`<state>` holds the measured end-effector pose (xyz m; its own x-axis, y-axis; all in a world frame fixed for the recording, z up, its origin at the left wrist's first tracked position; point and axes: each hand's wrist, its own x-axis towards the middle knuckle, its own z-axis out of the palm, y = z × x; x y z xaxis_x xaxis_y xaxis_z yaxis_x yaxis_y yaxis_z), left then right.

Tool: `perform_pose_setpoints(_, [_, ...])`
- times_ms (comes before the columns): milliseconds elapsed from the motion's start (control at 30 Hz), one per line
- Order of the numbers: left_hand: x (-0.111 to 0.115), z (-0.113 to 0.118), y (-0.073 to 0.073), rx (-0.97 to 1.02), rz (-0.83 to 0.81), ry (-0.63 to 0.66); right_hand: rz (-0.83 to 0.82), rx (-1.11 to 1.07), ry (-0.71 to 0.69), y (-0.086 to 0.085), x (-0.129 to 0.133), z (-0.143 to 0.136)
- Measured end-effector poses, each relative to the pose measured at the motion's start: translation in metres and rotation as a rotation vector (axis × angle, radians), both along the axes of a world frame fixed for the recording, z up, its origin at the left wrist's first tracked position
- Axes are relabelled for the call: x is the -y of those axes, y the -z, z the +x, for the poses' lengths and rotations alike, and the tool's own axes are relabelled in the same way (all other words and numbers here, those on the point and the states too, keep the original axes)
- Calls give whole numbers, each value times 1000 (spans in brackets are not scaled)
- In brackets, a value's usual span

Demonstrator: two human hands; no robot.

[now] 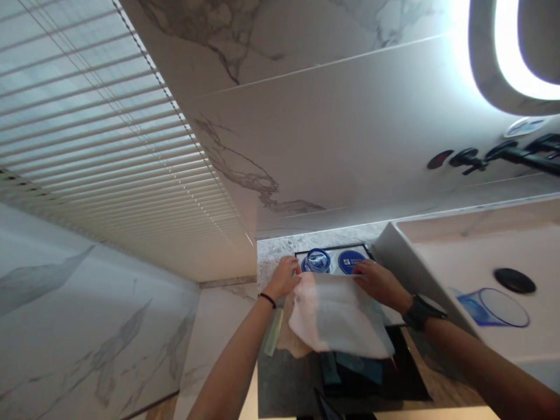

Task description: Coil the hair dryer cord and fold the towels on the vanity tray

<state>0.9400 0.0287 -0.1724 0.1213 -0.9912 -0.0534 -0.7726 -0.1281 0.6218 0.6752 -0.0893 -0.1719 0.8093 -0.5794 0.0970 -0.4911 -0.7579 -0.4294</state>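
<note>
A white cloth [341, 318] hangs stretched between my two hands over the counter. My left hand [285, 276] pinches its upper left corner, and my right hand [380, 282] grips the upper right corner. Just beyond the cloth's top edge, a blue-rimmed clear glass [318, 261] and a round blue coaster [350, 261] rest on a black-edged tray [370, 251]. A beige cloth [292, 338] shows from under the white cloth's left side.
To the right is a white sink [459, 245] with a blue glass [494, 307] lying on its side near the black drain [515, 280]. A black faucet [520, 154] projects from the wall. Dark flat items [356, 370] lie nearer on the counter.
</note>
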Motion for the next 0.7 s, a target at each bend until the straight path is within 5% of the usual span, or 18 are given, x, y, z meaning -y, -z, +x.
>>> perform_pose_setpoints(133, [-44,-12,-26,96,-104,35,-111,170,32,-16,-35,-29])
perform_pose_setpoints(200, [-78,-27,-27,208,-189,46,-210,263,4,-15,-61,-46])
perform_pose_setpoints(367, [-141,-66,11,404,-347,111,-459,338,-55,15,-116,-78])
perform_pose_setpoints(467, [-150,-73,30,425,-357,166,-464,327,-66,30,-130,-86])
perform_pose_setpoints(600, [-149,-66,33,316,-215,227,-384,235,-126,35,-133,-92])
perform_pose_setpoints(700, [-140,-53,30,65,-145,104,-259,239,-71,33,-128,-92])
